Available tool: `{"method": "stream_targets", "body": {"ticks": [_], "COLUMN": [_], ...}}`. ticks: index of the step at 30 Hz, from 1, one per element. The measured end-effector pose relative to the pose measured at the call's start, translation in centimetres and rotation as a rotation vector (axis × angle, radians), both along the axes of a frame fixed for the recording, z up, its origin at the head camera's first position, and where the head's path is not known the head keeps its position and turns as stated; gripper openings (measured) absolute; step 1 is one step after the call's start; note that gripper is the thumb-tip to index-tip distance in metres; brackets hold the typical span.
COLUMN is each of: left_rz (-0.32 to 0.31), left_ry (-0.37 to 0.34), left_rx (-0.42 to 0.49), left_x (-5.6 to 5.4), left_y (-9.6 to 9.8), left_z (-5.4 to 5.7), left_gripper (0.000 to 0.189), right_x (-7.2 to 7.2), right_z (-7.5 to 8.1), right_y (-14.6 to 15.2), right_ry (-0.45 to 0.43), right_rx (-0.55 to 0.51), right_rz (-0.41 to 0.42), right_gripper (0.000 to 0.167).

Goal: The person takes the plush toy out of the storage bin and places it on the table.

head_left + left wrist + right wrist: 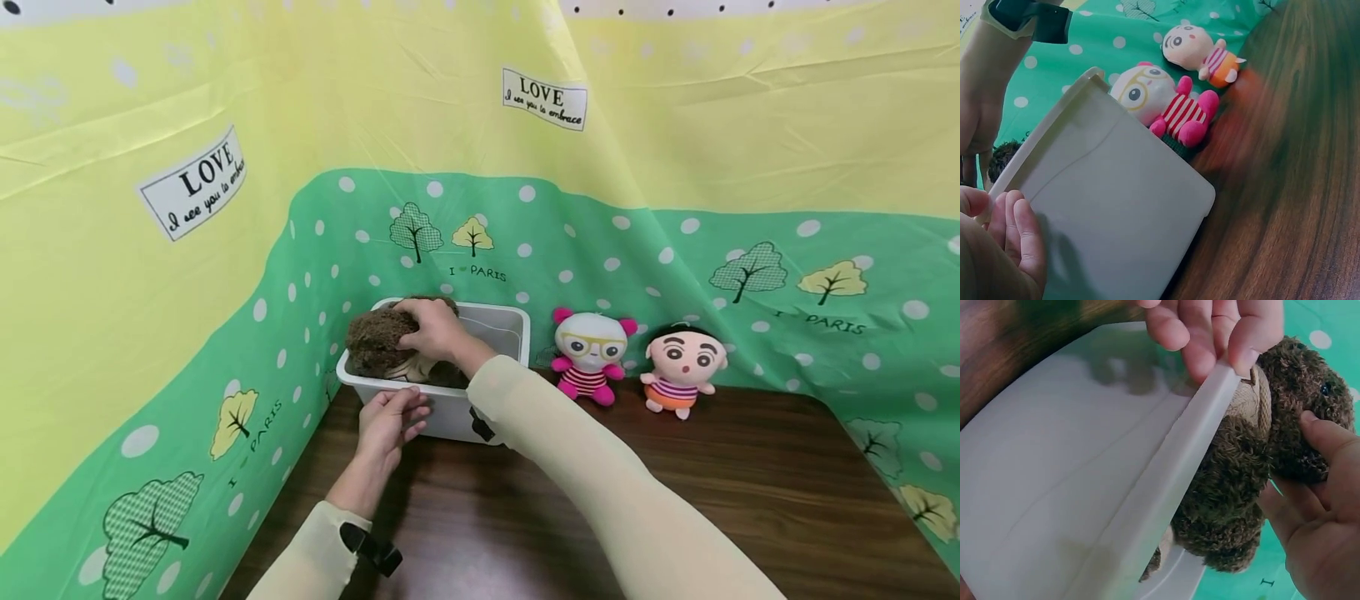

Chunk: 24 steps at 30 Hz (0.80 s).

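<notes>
A brown, curly-furred plush toy (373,340) with a beige cloth part sits in a light grey plastic bin (448,417), its head above the rim at the left end. My right hand (435,327) grips the toy's head from above; in the right wrist view, the thumb and fingers of that right hand (1329,512) lie on either side of the fur. My left hand (386,427) pinches the bin's front rim, thumb at the edge and fingers against the outer wall. The toy's lower body is partly hidden behind the bin wall (1104,456).
To the right of the bin, a white-and-pink panda plush (590,354) and a doll in a striped top (683,371) sit against the green and yellow printed curtain (465,217). Dark wood tabletop (750,500) extends in front and to the right.
</notes>
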<state>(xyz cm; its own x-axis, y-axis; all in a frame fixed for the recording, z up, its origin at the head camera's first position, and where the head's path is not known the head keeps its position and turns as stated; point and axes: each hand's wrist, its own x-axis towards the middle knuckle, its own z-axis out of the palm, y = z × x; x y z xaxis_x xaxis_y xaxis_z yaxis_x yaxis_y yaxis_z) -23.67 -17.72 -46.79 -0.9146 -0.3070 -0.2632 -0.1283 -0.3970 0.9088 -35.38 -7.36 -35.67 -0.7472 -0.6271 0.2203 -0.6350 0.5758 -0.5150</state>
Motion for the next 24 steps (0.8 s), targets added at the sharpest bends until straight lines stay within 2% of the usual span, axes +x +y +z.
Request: {"method": "stream_targets", "body": {"ticks": [6,13,18,24], "left_rz": [0.007,0.009,-0.002,-0.002], "left_ry": [-0.002,0.008,0.015,0.020], "left_rx": [-0.003,0.006,0.008,0.010], "left_x": [0.0,0.1,0.1,0.1], "left_y": [0.1,0.5,0.6,0.0], "left_z": [0.0,0.0,-0.1,-0.1], "left_gripper": [0.021,0.019,0.019,0.021], "right_x": [-0.1,0.7,1.2,1.6], "right_z": [0.0,1.2,2.1,3.3], "right_y": [0.8,1.8,2.5,3.0], "right_ry": [-0.032,-0.112,-0.125,-0.107], "right_rx": [-0.085,-0.227,-0.286,-0.365], "right_rz": [0.010,0.003,-0.004,0.036], "right_gripper": [0.054,0.053,0.052,0.052]}}
